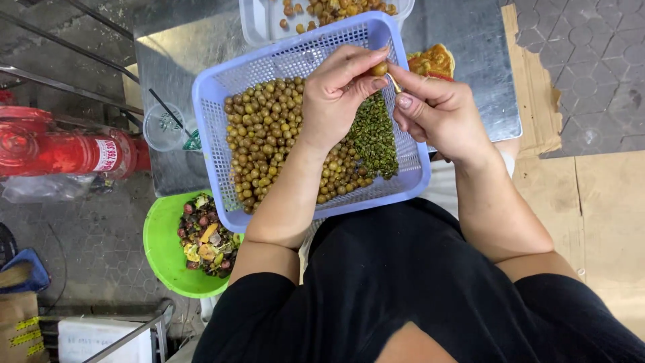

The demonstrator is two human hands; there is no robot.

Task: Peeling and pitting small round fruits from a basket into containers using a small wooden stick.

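We look straight down at our own two bare hands, which meet above a pale blue plastic basket [218, 87] with a mesh floor. The basket sits at the near edge of a grey metal table [470, 60], tilted a little, its near right corner jutting over the edge toward our lap.

Our left hand [336, 94] is curled nearly shut. Its thumb and forefinger pinch one small round yellow-brown fruit [379, 68] and hold it above the far right part of the basket. Our right hand [437, 111] is also closed, fingers folded around a small metal-tipped tool [394, 83] whose point sits just below the fruit; whether it touches, we cannot tell. The two hands press close together at the fingertips.

Inside the basket, a heap of the same round fruits [265, 134] fills the left half and spreads along the near wall. A pile of green peelings [373, 138] lies toward the right side, under our hands.

Beyond the basket's far edge stands a clear tray [252, 27] with more yellowish pieces in it. Something orange and red [433, 60] peeks out past the basket's far right corner. A clear plastic cup [161, 128] with a dark straw stands at the table's left edge. Below the table's near left corner, on the ground, a green bowl [161, 249] holds mixed scraps.
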